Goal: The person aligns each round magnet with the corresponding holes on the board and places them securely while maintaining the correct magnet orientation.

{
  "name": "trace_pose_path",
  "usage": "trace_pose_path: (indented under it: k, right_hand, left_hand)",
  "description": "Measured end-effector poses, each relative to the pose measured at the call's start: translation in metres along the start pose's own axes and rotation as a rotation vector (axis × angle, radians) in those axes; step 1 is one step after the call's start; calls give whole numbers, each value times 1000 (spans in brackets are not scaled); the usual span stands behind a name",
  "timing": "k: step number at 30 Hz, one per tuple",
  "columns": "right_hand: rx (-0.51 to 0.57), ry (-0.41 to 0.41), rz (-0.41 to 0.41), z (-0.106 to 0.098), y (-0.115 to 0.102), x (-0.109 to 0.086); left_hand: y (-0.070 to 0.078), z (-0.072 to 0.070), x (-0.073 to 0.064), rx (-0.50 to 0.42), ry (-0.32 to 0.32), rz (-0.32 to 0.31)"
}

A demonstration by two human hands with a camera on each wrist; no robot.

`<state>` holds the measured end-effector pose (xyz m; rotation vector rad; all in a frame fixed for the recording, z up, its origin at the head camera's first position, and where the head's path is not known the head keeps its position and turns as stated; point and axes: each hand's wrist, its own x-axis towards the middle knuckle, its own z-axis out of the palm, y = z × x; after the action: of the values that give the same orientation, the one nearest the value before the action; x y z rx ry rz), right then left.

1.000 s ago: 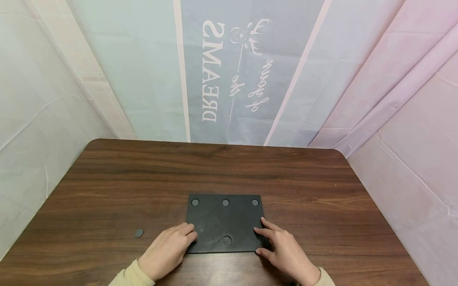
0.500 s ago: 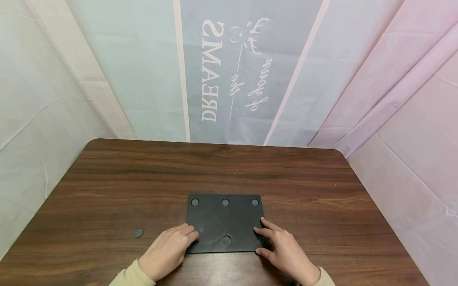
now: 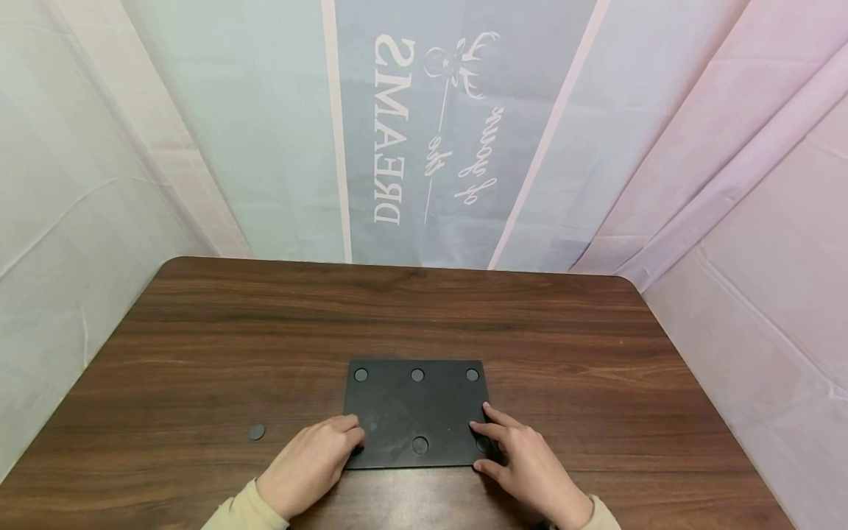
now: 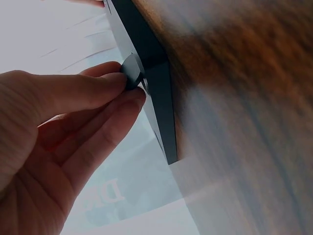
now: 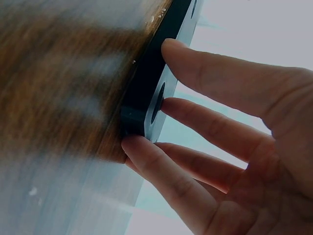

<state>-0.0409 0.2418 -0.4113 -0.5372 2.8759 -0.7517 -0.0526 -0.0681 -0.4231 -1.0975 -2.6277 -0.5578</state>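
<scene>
A black rectangular board (image 3: 397,412) lies flat near the table's front. My left hand (image 3: 310,464) is at its front left corner; in the left wrist view, thumb and fingers pinch a thin dark round pad (image 4: 131,72), tilted on edge against the board's face. The head view hides that pad behind the fingers. At the front right corner my right hand (image 3: 530,467) steadies the board with extended fingers: the thumb touches the front edge, one fingertip meets the round spot (image 5: 158,103), and another lies against the side edge. A loose grey round pad (image 3: 257,432) lies left of the left hand.
Round spots line the board's back edge, including one at the back middle (image 3: 417,375), with another at the front middle (image 3: 420,445). Whether each holds a pad is unclear. Brown wood-grain table (image 3: 570,331) surrounds the board; a printed curtain (image 3: 450,147) hangs behind.
The left hand's fingertips shift slightly at the board's front left corner. The right hand, the board and the loose pad stay in place.
</scene>
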Motion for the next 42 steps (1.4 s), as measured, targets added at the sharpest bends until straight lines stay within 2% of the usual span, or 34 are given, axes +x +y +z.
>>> trace_pose_path:
  k: [5, 13, 36, 42]
  right_hand:
    - [-3, 0, -2, 0, 1, 0]
    - [-12, 12, -4, 2, 1, 0]
    - [0, 0, -2, 1, 1, 0]
    - [-1, -3, -8, 0, 1, 0]
  left_hand:
    - [0, 2, 0, 15, 29, 2]
    - [1, 4, -1, 53, 39, -3]
    - [3, 3, -1, 51, -25, -29]
    - [3, 3, -1, 70, -15, -18]
